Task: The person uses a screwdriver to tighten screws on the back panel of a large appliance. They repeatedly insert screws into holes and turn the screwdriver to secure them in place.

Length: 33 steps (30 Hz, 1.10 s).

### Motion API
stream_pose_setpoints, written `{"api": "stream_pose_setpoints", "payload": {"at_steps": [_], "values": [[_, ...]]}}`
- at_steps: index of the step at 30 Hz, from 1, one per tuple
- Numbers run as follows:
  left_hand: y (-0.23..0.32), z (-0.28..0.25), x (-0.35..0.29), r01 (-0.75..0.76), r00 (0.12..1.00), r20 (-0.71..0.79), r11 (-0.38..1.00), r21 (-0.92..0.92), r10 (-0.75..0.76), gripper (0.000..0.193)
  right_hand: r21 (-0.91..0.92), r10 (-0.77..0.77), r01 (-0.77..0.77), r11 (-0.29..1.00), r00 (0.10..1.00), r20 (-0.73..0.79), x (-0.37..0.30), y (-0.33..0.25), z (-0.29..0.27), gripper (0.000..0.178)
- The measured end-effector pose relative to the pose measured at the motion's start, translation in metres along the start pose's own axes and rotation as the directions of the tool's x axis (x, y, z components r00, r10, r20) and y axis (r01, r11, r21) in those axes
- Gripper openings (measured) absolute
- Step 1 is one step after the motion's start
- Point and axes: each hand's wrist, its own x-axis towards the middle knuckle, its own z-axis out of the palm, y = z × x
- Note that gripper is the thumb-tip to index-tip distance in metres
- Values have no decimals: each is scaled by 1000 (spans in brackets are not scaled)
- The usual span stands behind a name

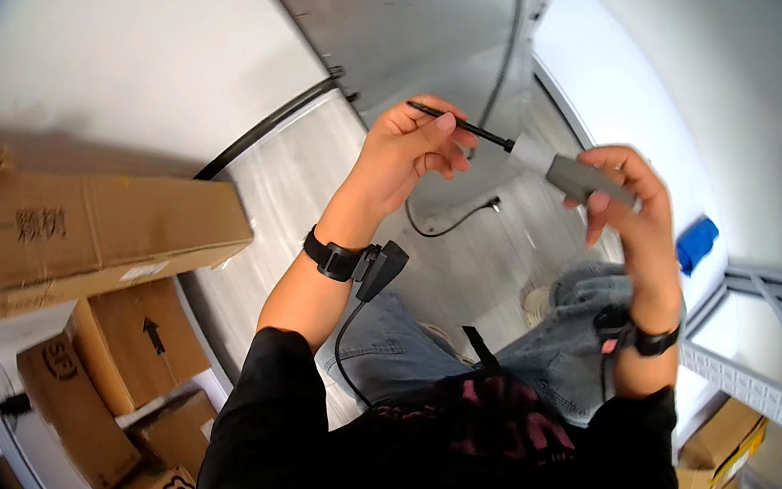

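Note:
A screwdriver (578,178) with a grey handle and a thin black shaft is held up in front of me, spanning both hands. My right hand (645,222) is closed round the grey handle, with the thumb beneath and the fingers over it. At the other end, my left hand (399,155) pinches the black shaft near its tip between thumb and fingers. The tip points left and slightly up. Each wrist wears a black strap; a small black device (385,270) sits on the left one, with a cable running down from it.
A long cardboard box (122,215) lies at the left, above several smaller cartons (88,412). A thin black cable (449,230) lies beyond my knees. White panels (139,35) rise on both sides. At the right are a blue bundle (696,245) and a metal shelf (759,386) with cartons.

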Motion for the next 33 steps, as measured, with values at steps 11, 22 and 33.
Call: {"api": "stream_pose_setpoints", "payload": {"at_steps": [11,22,33], "values": [[-153,109,116,215,970,77,964,156,-229,20,-170,27,-35,985,999,-45,14,47,-239,24],[-366,100,267,92,991,-12,604,791,-136,17,257,271,-153,954,804,-529,-17,261,-303,25],[-443,101,334,-195,980,172,318,928,98,13,395,313,-15,918,639,-702,-38,311,-305,26]]}}
